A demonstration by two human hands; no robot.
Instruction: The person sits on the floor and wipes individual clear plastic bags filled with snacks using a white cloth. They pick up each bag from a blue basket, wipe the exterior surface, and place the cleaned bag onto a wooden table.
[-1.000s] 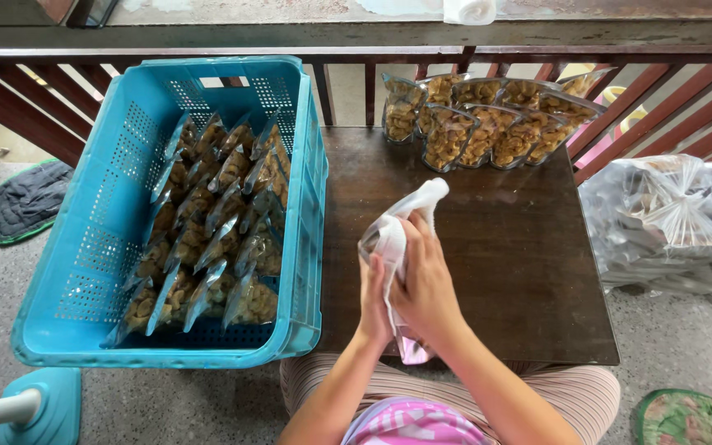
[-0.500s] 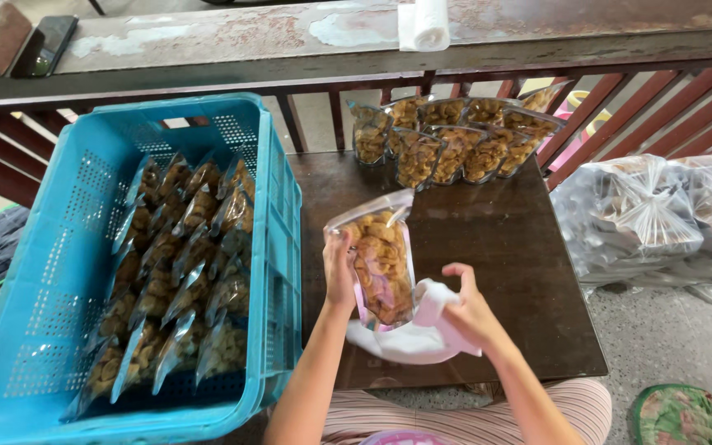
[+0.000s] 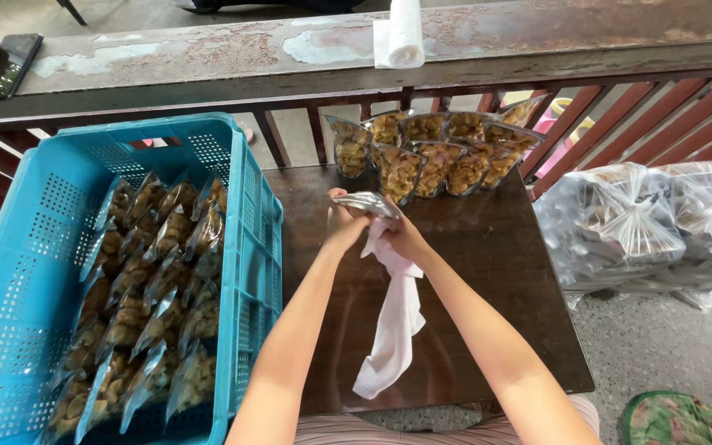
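Observation:
Over the dark wooden table (image 3: 504, 272), both my hands meet on a clear snack bag (image 3: 366, 202). My left hand (image 3: 344, 224) grips its left side, and my right hand (image 3: 404, 236) grips its right side together with a white cloth (image 3: 395, 325) that hangs down toward the table's near edge. Only the bag's shiny top edge shows between my fingers. Just beyond my hands, a row of filled clear snack bags (image 3: 434, 152) stands along the table's far edge.
A blue plastic crate (image 3: 245, 239) full of snack bags (image 3: 146, 288) sits at my left. A wooden railing (image 3: 290, 58) with a white paper roll (image 3: 401, 33) runs behind. Tied clear plastic sacks (image 3: 653, 222) lie at right. A dark phone (image 3: 6, 66) rests on the rail.
The bag stood upright in my left hand half a second ago, showing its contents. Now both hands hold it farther out, and the cloth hangs down from my right hand.

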